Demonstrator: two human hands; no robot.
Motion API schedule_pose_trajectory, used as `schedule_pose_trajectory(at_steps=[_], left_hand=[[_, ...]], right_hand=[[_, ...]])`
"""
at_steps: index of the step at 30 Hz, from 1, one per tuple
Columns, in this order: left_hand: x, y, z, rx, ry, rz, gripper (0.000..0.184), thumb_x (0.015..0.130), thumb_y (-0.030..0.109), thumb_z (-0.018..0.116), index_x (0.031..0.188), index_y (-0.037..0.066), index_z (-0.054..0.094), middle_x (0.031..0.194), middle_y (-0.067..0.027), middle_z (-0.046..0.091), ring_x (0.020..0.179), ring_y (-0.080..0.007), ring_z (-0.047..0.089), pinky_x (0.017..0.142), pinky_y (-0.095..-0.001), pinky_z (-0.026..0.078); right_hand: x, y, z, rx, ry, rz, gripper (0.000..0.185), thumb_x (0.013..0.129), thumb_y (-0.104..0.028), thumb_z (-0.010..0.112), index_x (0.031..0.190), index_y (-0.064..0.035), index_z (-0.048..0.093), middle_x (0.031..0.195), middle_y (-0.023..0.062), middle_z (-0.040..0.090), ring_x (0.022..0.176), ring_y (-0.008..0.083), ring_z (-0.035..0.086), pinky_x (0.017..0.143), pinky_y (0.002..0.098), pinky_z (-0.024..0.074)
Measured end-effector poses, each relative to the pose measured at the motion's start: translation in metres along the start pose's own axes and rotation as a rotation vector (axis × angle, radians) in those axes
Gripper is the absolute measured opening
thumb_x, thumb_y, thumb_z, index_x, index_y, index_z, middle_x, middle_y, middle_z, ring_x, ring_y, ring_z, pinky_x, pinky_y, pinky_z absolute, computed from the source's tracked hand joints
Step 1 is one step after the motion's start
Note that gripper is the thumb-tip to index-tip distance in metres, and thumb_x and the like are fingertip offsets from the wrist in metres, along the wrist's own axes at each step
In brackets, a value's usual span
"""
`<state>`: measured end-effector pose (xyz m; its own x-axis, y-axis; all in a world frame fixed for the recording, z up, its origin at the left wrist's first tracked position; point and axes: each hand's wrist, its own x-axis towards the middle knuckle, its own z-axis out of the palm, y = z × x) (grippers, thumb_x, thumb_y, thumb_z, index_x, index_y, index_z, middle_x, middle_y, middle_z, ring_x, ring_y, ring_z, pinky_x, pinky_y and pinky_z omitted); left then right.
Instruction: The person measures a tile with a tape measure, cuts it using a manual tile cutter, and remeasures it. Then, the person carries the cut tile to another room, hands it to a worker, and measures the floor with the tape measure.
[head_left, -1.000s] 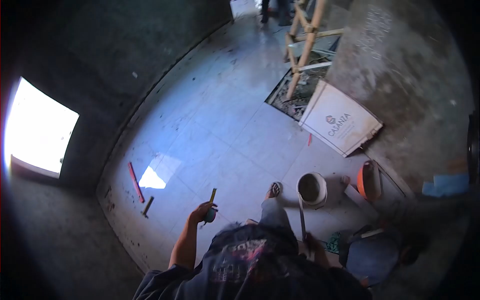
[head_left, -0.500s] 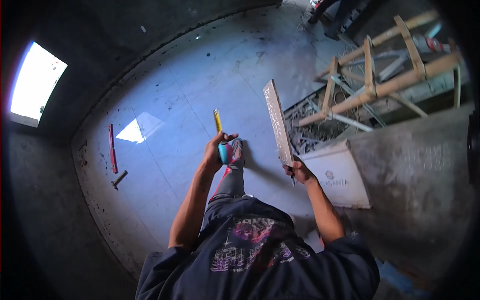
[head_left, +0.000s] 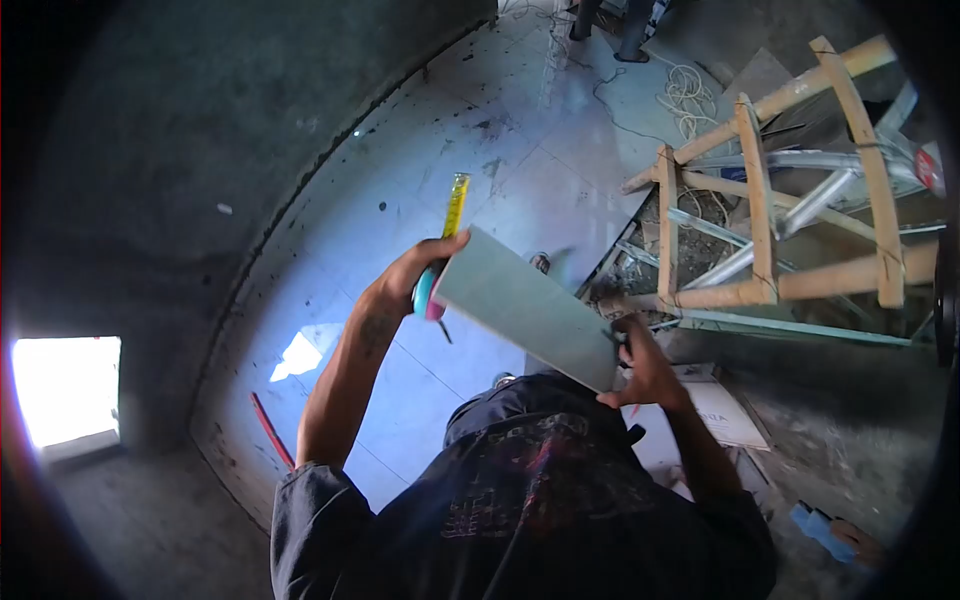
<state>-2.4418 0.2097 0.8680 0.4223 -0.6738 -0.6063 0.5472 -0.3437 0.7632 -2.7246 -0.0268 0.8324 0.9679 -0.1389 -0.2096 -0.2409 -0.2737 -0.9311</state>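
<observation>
My left hand (head_left: 408,268) is closed around a teal and pink tape measure (head_left: 424,292), its short yellow blade (head_left: 456,205) sticking out past the fingers. That hand also touches the left end of a narrow strip of tile (head_left: 530,310). The tile lies slanted in front of my body with its smooth, pale face showing. At its right end, my right hand (head_left: 648,368) grips it, thumb near the lower corner. Something dark shows by the right fingers, too small to name.
Bamboo ladder (head_left: 765,230) and metal tubing stand at the right above rubble. A printed cardboard box (head_left: 735,415) lies below them. On the floor are a red bar (head_left: 270,430) and coiled rope (head_left: 688,95). Another person's legs (head_left: 630,30) show at the top.
The tile has swung from upright, edge toward me, to slanted with its face showing. Its far end has come to my left hand, which still holds the tape measure. The view has shifted.
</observation>
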Motion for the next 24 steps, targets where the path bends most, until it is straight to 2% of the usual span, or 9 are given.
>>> schedule_pose_trajectory(at_steps=[1,3,5,9,11,13,17,21,24], left_hand=[[0.012,0.018,-0.019,0.041,-0.138,-0.018,0.049,0.082,0.050,0.062,0.085,0.001,0.061,0.071,-0.0039,0.060,0.060,-0.0119,0.057,0.057,-0.0256,0.046],[0.043,0.035,-0.033,-0.109,-0.117,0.191,0.044,0.076,0.042,0.071,0.085,0.000,0.061,0.071,-0.0025,0.060,0.068,-0.0127,0.059,0.064,-0.0254,0.046],[0.063,0.065,-0.053,-0.211,-0.177,0.164,0.041,0.068,0.038,0.080,0.077,0.005,0.057,0.067,0.0016,0.053,0.064,-0.0098,0.052,0.061,-0.0242,0.042],[0.120,0.122,-0.087,-0.270,-0.258,0.457,0.055,0.060,0.036,0.087,0.064,0.016,0.036,0.063,0.0058,0.035,0.059,-0.0068,0.030,0.052,-0.0256,0.027],[0.154,0.151,-0.109,-0.369,-0.296,0.561,0.044,0.066,0.036,0.085,0.066,0.014,0.047,0.064,0.0040,0.047,0.059,-0.0077,0.041,0.055,-0.0270,0.032],[0.187,0.179,-0.128,-0.398,-0.182,0.567,0.050,0.066,0.034,0.084,0.064,0.014,0.038,0.064,0.0062,0.038,0.059,-0.0056,0.033,0.053,-0.0241,0.027],[0.262,0.225,-0.143,-0.241,-0.065,0.651,0.040,0.078,0.040,0.074,0.073,0.007,0.052,0.066,0.0054,0.044,0.060,-0.0057,0.038,0.053,-0.0239,0.031],[0.359,0.302,-0.189,-0.201,0.015,0.514,0.040,0.087,0.045,0.061,0.083,0.005,0.060,0.075,0.0025,0.056,0.067,-0.0059,0.049,0.059,-0.0221,0.039],[0.436,0.391,-0.241,-0.171,0.216,0.191,0.052,0.091,0.055,0.048,0.092,0.005,0.061,0.078,-0.0001,0.060,0.069,-0.0096,0.055,0.064,-0.0263,0.046]], right_hand=[[0.025,-0.008,-0.024,-0.295,-0.005,0.022,0.101,0.047,-0.043,0.085,0.128,-0.0024,0.039,0.124,0.0169,0.040,0.117,0.0338,0.046,0.092,0.0414,0.0434],[0.080,-0.015,-0.069,-0.597,0.018,-0.043,0.101,0.046,-0.043,0.084,0.126,-0.0001,0.041,0.126,0.0205,0.039,0.115,0.0400,0.047,0.093,0.0478,0.0427],[0.138,-0.026,-0.103,-0.724,0.120,-0.187,0.097,0.046,-0.039,0.085,0.123,0.0023,0.043,0.124,0.0218,0.042,0.110,0.0388,0.050,0.087,0.0449,0.0470],[0.275,-0.041,-0.169,-0.840,0.132,-0.498,0.096,0.045,-0.039,0.085,0.123,0.0023,0.046,0.120,0.0199,0.043,0.105,0.0355,0.052,0.082,0.0421,0.0493],[0.356,-0.058,-0.196,-0.865,0.120,-0.631,0.095,0.045,-0.038,0.085,0.123,0.0023,0.046,0.118,0.0187,0.044,0.104,0.0339,0.052,0.081,0.0411,0.0499],[0.434,-0.070,-0.221,-0.979,0.111,-0.739,0.094,0.047,-0.037,0.084,0.123,0.0019,0.046,0.115,0.0174,0.044,0.102,0.0313,0.053,0.079,0.0394,0.0506],[0.549,-0.043,-0.273,-0.888,0.069,-0.829,0.092,0.046,-0.036,0.083,0.123,0.0019,0.047,0.115,0.0175,0.045,0.098,0.0311,0.055,0.077,0.0370,0.0517],[0.658,-0.043,-0.317,-0.788,-0.053,-0.717,0.094,0.048,-0.039,0.083,0.123,0.0035,0.045,0.118,0.0208,0.046,0.102,0.0343,0.056,0.080,0.0421,0.0505],[0.735,-0.067,-0.338,-0.723,-0.098,-0.555,0.098,0.048,-0.043,0.085,0.125,0.0019,0.043,0.118,0.0202,0.046,0.101,0.0367,0.056,0.080,0.0437,0.0498]])
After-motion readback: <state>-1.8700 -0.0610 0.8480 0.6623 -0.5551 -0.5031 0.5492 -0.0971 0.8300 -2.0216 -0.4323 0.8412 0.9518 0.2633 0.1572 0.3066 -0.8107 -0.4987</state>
